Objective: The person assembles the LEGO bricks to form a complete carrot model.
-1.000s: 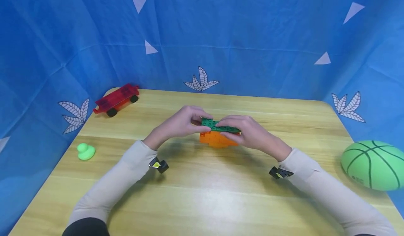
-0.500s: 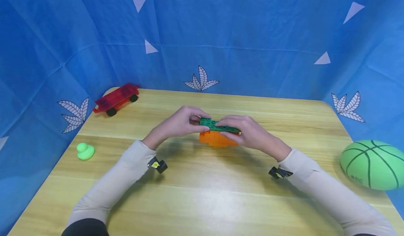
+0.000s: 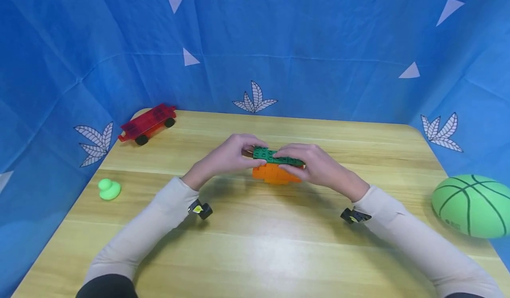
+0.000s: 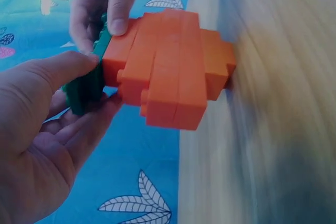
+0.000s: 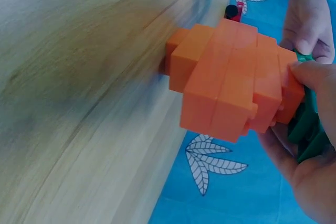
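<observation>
An orange build of stacked toy bricks stands on the table, wider in its middle layers and stepped at its ends, as the left wrist view shows. Green toy bricks with round studs lie along its top. My left hand pinches the left end of the green bricks between thumb and fingers. At the other end, my right hand grips the green bricks, its thumb touching the top of the orange part. Fingers hide the right part of the green layer.
A red toy wagon with black wheels stands at the back left. The small light-green duck-like toy sits by the left edge. On the right edge rests a green ball with dark lines. Blue cloth surrounds the wooden table.
</observation>
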`<action>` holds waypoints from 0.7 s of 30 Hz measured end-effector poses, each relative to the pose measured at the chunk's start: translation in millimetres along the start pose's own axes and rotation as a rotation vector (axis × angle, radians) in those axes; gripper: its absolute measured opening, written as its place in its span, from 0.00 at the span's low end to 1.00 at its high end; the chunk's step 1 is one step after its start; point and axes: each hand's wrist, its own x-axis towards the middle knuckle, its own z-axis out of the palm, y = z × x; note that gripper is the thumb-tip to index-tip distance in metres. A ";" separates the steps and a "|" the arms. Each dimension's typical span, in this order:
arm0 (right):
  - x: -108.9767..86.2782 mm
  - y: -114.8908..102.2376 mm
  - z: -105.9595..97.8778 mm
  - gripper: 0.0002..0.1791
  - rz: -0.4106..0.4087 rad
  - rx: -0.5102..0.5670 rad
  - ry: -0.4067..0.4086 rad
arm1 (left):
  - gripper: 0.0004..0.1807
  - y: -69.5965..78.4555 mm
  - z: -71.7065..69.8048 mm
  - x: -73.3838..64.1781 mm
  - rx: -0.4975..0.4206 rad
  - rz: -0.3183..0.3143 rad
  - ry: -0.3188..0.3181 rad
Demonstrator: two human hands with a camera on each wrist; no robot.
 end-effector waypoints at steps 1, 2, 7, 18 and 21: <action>0.4 -0.6 -1.0 0.16 0.003 0.004 -0.005 | 0.21 0.0 1.4 0.5 0.028 0.013 0.000; 0.8 -0.8 -1.8 0.17 0.006 0.009 -0.012 | 0.21 0.1 2.8 1.2 0.060 0.028 0.000; 1.0 -3.3 -7.4 0.20 0.016 0.027 -0.060 | 0.21 3.0 9.6 5.4 0.190 0.098 -0.002; -18.2 -2.9 -32.0 0.28 0.125 0.022 0.010 | 0.18 18.8 19.6 13.7 0.444 0.222 0.039; -21.6 -0.7 -28.9 0.24 0.126 0.034 0.006 | 0.17 18.8 22.2 15.0 0.450 0.228 0.015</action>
